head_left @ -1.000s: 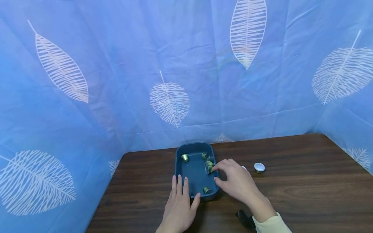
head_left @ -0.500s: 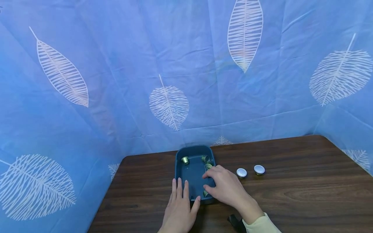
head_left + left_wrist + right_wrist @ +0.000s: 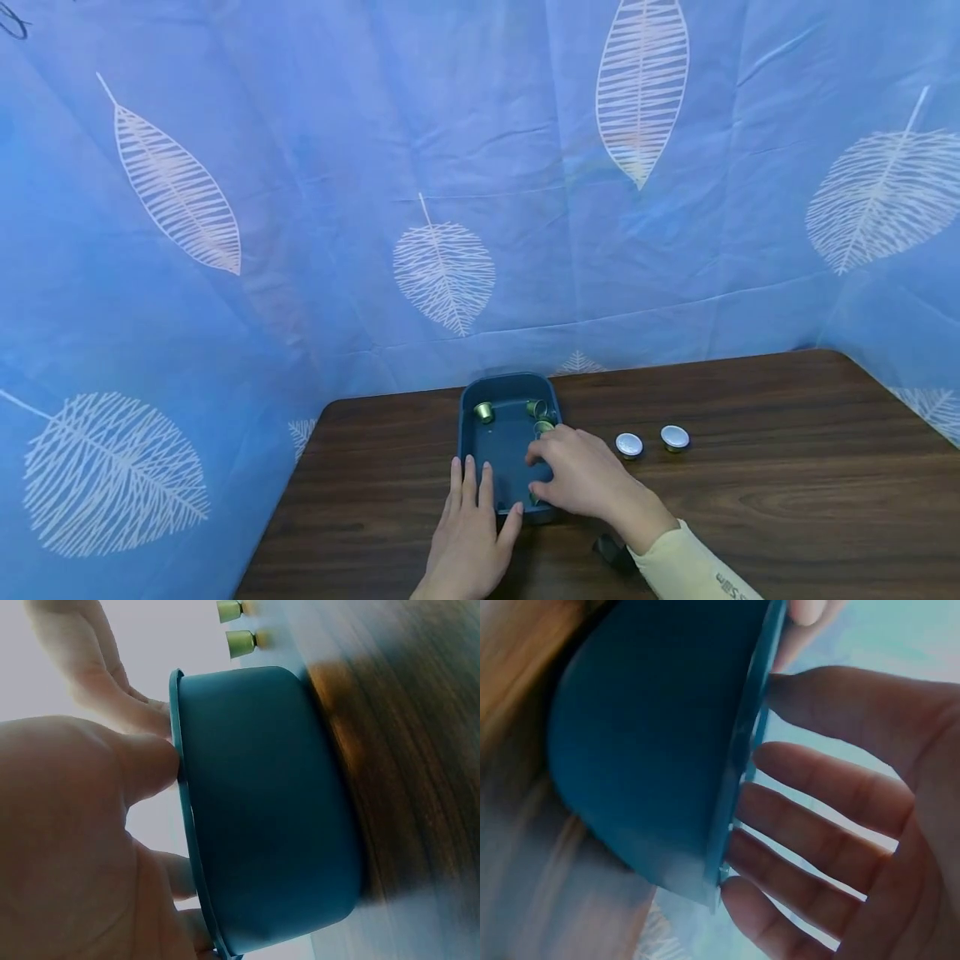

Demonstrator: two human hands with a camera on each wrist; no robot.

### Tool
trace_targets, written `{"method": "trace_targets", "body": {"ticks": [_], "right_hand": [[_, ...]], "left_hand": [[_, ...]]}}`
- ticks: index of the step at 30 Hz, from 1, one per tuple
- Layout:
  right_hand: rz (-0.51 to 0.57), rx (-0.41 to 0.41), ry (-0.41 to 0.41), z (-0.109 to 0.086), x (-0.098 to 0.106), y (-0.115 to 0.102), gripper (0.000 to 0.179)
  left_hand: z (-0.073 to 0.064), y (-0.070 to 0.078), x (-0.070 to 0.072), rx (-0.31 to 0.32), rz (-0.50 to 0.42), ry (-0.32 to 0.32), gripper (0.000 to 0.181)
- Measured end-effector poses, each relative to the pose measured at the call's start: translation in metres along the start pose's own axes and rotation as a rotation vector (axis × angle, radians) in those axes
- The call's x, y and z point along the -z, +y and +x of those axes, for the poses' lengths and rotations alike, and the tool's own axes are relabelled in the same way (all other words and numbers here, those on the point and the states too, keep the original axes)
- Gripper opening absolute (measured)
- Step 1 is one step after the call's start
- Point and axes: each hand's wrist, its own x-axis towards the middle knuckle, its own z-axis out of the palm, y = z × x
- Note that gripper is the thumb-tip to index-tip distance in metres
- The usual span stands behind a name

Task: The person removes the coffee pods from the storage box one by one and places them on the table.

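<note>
A dark blue rectangular bin stands on the table with several green-gold coffee capsules in it. One capsule lies at the left, another at the far right corner. My left hand rests at the near left corner, fingers extended over the rim, its thumb at the rim in the left wrist view. My right hand reaches over the right wall, thumb and forefinger apart inside the bin; the rim hides its fingertips in the right wrist view. A capsule sits just beyond its forefinger, and one by the thumb is mostly hidden.
Two capsules stand lid-up on the brown wooden table right of the bin, a nearer one and a farther one. A blue leaf-patterned cloth hangs behind the table. Something black shows beside the right sleeve.
My right hand has moved left from the bin's right rim to over its inside, uncovering the nearer capsule on the table. My left hand stays at the rim. The head view has shifted slightly.
</note>
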Motion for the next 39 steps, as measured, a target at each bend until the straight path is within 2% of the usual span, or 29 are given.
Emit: {"method": "trace_targets", "body": {"ticks": [5,17,26,39], "right_hand": [[-0.094,0.069,-0.073,0.01,0.006,0.004,0.02],[-0.243,0.107,-0.186,0.021,0.002,0.007,0.02],[-0.15,0.063,-0.279,0.028,0.008,0.002,0.021],[-0.176,0.05,-0.311,0.029,0.001,0.0,0.027]], "left_hand": [[0.004,0.001,-0.001,0.001,0.017,0.017,0.076],[0.002,0.0,-0.007,0.012,-0.005,-0.02,0.077],[0.003,-0.001,-0.006,0.018,-0.014,-0.013,0.077],[0.003,-0.005,-0.003,-0.001,-0.007,-0.006,0.075]]}}
